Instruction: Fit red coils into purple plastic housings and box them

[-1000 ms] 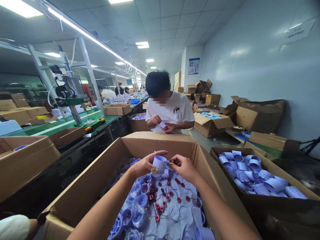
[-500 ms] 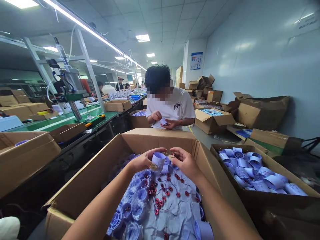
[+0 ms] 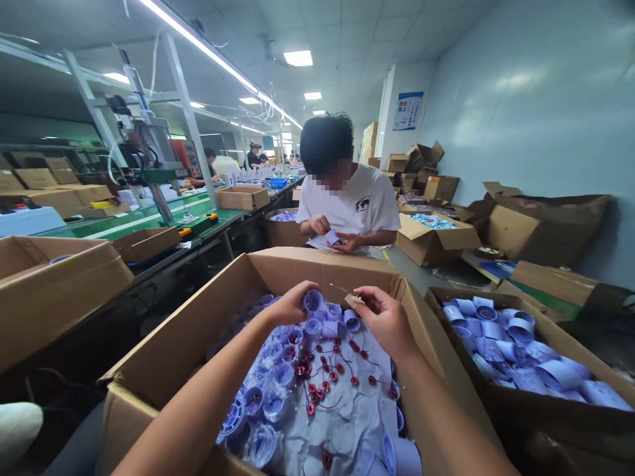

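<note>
My left hand (image 3: pixel 292 305) is closed on the side of a purple plastic cup (image 3: pixel 313 301), its open end tilted towards me. To its right, my right hand (image 3: pixel 384 317) pinches a small dark part with a thin wire (image 3: pixel 341 289) sticking out to the left. A tan scrap (image 3: pixel 354 300) shows at those same fingertips. Below both hands, several red round parts with wires (image 3: pixel 320 395) lie scattered on crumpled pale sheeting (image 3: pixel 342 423). More purple cups (image 3: pixel 282 377), some in clear film, surround them.
A large cardboard box (image 3: pixel 143 344) encloses this work area. At right stands another box of purple cups (image 3: pixel 555 373). Across from me, a person in a white shirt (image 3: pixel 372 205) handles a purple cup. A green-topped bench (image 3: pixel 198 221) with a press runs along the left.
My hands have moved apart. The purple cup has gone lower and tipped its mouth towards me, while the wired part has shifted right. The whole view has swung slightly left.
</note>
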{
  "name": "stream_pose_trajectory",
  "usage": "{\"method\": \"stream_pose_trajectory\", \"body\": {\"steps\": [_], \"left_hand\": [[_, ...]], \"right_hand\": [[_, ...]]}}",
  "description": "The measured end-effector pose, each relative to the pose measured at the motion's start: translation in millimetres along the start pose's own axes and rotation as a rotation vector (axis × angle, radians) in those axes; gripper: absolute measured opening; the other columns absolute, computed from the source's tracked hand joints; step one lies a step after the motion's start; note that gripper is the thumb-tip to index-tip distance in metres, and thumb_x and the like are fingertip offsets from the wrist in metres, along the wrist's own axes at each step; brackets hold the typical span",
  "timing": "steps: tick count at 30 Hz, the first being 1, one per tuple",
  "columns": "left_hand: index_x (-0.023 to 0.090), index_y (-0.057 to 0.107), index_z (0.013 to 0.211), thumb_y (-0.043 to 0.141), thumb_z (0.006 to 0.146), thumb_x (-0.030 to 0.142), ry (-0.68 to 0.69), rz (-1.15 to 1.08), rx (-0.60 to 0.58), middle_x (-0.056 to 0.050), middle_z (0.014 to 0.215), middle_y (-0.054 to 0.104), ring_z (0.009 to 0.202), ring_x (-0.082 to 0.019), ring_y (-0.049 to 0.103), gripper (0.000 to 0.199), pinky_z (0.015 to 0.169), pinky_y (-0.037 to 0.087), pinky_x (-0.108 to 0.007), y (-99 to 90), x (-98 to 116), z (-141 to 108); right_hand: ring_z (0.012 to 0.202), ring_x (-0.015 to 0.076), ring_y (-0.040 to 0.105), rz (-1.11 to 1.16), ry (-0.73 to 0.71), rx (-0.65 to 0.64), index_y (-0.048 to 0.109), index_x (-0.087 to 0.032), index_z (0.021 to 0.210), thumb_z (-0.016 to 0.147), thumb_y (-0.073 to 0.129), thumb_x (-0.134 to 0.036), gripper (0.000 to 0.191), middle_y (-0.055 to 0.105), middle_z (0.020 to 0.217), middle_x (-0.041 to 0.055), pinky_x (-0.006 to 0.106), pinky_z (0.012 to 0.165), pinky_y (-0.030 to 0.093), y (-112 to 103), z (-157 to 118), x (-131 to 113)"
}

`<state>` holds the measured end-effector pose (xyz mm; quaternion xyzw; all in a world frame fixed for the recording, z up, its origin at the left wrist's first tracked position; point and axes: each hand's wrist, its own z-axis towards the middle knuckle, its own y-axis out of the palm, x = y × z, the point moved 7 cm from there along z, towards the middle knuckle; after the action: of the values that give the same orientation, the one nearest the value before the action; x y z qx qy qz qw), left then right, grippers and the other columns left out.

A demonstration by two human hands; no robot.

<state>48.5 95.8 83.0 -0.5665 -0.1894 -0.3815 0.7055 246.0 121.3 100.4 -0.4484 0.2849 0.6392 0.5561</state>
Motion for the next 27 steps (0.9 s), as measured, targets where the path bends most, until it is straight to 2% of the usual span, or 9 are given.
{"method": "stream_pose_trajectory", "body": {"steps": [2, 7, 16, 27], "left_hand": [[0.017, 0.053, 0.104, 0.053, 0.05, -0.001, 0.033, 0.089, 0.05, -0.004, 0.105, 0.058, 0.1, -0.022, 0.055, 0.057, 0.091, 0.044, -0.035, -1.7, -1, 1], [0.018, 0.048, 0.106, 0.054, 0.052, -0.002, 0.069, 0.161, 0.126, -0.005, 0.105, 0.058, 0.099, -0.022, 0.056, 0.058, 0.089, 0.045, -0.035, -0.5, 0, 1], [0.018, 0.045, 0.106, 0.065, 0.058, 0.008, 0.129, 0.153, 0.19, -0.005, 0.101, 0.056, 0.092, -0.021, 0.056, 0.053, 0.082, 0.047, -0.034, 4.5, 19, -1], [0.018, 0.047, 0.105, 0.065, 0.056, 0.004, 0.181, 0.197, 0.202, -0.005, 0.101, 0.056, 0.097, -0.021, 0.053, 0.053, 0.085, 0.046, -0.034, 5.5, 27, 0]], "right_hand": [[0.067, 0.0179, 0.063, -0.009, -0.03, -0.039, 0.068, -0.019, 0.084, 0.069, 0.066, -0.038, 0.024, 0.07, 0.076, 0.0055, 0.029, 0.065, 0.05, 5, -5, -8], [0.062, 0.0161, 0.062, -0.048, -0.071, -0.127, 0.069, -0.019, 0.08, 0.071, 0.064, -0.032, 0.017, 0.069, 0.072, 0.0033, 0.026, 0.058, 0.049, 18, -14, -14], [0.059, 0.0149, 0.06, -0.11, -0.088, -0.139, 0.069, -0.018, 0.081, 0.071, 0.062, -0.029, 0.016, 0.068, 0.069, 0.0029, 0.025, 0.056, 0.047, 21, -14, -13], [0.061, 0.0154, 0.061, -0.163, -0.118, -0.16, 0.069, -0.019, 0.082, 0.071, 0.062, -0.027, 0.015, 0.069, 0.073, 0.0033, 0.025, 0.059, 0.048, 23, -16, -9]]}}
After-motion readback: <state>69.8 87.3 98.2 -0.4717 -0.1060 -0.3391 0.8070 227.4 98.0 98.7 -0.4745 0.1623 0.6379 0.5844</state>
